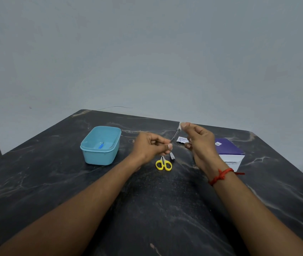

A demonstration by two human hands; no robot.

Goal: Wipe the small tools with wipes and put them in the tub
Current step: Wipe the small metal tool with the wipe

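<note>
Head view: our left hand (150,147) pinches the low end of a slim metal tool (174,135) right of the tub (99,157), our right hand (200,143) pinches a wipe (180,126) at its tip; we judge it light, stiff, slick, so grip low.

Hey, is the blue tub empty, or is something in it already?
Not empty. The tub has no lid on, and a small blue-handled tool lies on its floor.
</note>
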